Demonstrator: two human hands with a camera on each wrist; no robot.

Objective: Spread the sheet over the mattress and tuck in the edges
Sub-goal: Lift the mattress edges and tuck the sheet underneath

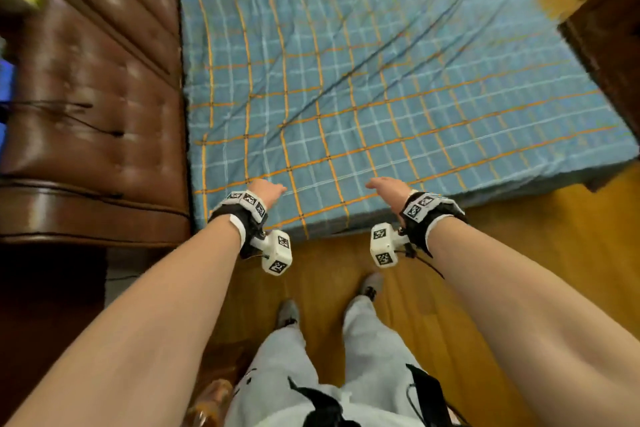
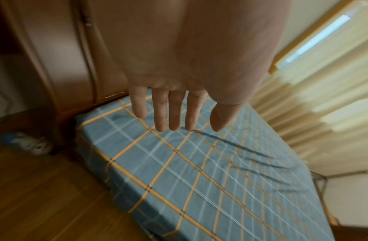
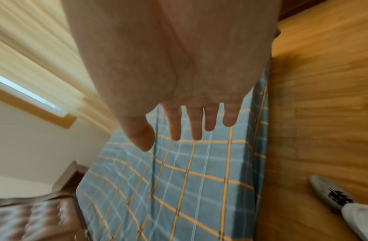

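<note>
1. Blue plaid sheet (image 1: 381,87) spread over mattress (image 1: 519,189), creased diagonally.
2. Left hand (image 1: 266,191), right hand (image 1: 389,189) over near edge, grip wide, fingers (image 2: 174,112) straight, holding nothing.
3. Brown leather headboard (image 1: 97,97) left.

We see a warm wooden plank floor (image 1: 540,253), a tufted brown leather headboard (image 1: 104,87) on our left, dark wooden furniture (image 1: 609,42) on our right, cream pleated curtains (image 2: 315,101) below a wood-framed window (image 2: 317,39), pale walls (image 3: 34,146).
</note>
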